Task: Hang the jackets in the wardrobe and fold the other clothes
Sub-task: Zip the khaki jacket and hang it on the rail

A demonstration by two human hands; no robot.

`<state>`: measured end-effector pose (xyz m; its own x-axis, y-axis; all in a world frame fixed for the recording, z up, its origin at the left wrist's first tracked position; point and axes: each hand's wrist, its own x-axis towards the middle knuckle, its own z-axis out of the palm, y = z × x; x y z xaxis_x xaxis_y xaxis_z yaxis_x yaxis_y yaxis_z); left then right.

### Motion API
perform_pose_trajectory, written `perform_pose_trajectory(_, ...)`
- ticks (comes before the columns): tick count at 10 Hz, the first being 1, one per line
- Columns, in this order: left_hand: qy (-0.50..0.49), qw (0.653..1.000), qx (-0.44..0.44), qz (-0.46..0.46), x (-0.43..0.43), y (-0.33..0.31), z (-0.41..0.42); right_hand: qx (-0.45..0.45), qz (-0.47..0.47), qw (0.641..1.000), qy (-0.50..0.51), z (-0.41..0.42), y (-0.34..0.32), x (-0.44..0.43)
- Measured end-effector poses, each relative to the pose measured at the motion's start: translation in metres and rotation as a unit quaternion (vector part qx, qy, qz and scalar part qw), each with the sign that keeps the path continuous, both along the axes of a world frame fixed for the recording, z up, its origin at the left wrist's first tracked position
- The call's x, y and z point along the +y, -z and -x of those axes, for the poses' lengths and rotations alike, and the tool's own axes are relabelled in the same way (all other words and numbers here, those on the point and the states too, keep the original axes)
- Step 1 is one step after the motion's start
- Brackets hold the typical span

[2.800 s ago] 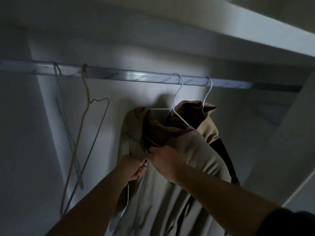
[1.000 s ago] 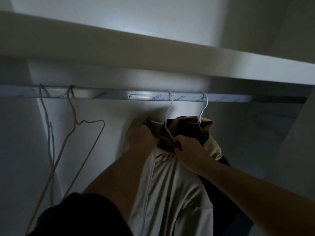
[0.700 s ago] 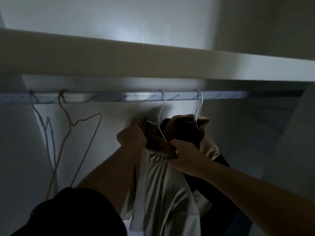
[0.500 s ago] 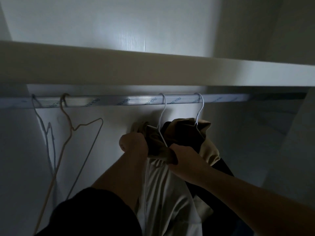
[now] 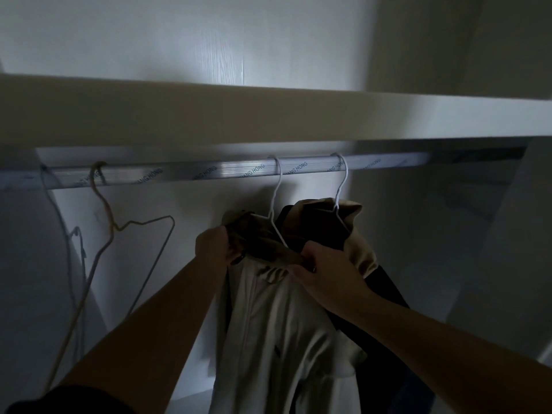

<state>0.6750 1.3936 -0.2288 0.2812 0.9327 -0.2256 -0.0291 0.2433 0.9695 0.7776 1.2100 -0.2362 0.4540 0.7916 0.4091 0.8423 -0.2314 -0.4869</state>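
Head view: my left hand (image 5: 213,245) grips the collar fabric of the beige jacket (image 5: 277,324) at one shoulder, fingers curled round the cloth. My right hand (image 5: 325,270) pinches the bunched collar on the other side. The jacket hangs from a white wire hanger (image 5: 276,204) hooked on the wardrobe rail (image 5: 209,171), just beside a second hung jacket (image 5: 355,234). Judged from its folds, the cloth is soft, light and limp, and likely to slide on thin wire. I judge the best hold to be at collar and shoulder seams, over the hanger's arms, not at the loose body.
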Motion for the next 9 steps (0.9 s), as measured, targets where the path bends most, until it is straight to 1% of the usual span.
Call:
perform_pose_trajectory(1,0.073,0.931,0.284,-0.216,-0.003,-0.001,0.011,-0.061,-0.019,0.998,0.013,0.001,-0.006,-0.004)
perform_pose_trajectory(2,0.018,0.798,0.414,-0.437,-0.002,0.0,0.016,-0.13,-0.067,0.985,-0.093,0.005,-0.018,-0.006)
perform_pose_trajectory(3,0.06,0.667,0.437,-0.601,-0.003,-0.005,0.022,-0.153,-0.056,0.968,-0.189,0.008,-0.021,-0.009)
perform_pose_trajectory(4,0.225,0.503,0.36,-0.752,-0.004,-0.012,0.017,-0.123,-0.035,0.969,-0.211,0.009,-0.019,-0.009)
perform_pose_trajectory(5,0.348,0.419,0.535,-0.646,-0.002,-0.022,0.01,-0.127,-0.013,0.974,-0.186,0.006,-0.022,-0.008)
perform_pose_trajectory(6,0.399,0.427,0.588,-0.559,0.005,-0.029,0.01,-0.105,0.036,0.981,-0.158,0.003,-0.025,-0.011)
perform_pose_trajectory(7,0.4,0.506,0.535,-0.546,0.013,-0.034,0.015,-0.14,0.111,0.98,-0.09,-0.001,-0.031,-0.013)
perform_pose_trajectory(8,0.35,0.632,0.421,-0.548,0.019,-0.033,0.017,-0.188,0.158,0.968,-0.049,-0.006,-0.035,-0.01)
perform_pose_trajectory(9,0.319,0.674,0.377,-0.549,0.024,-0.033,0.02,-0.223,0.151,0.961,-0.053,-0.007,-0.037,-0.011)
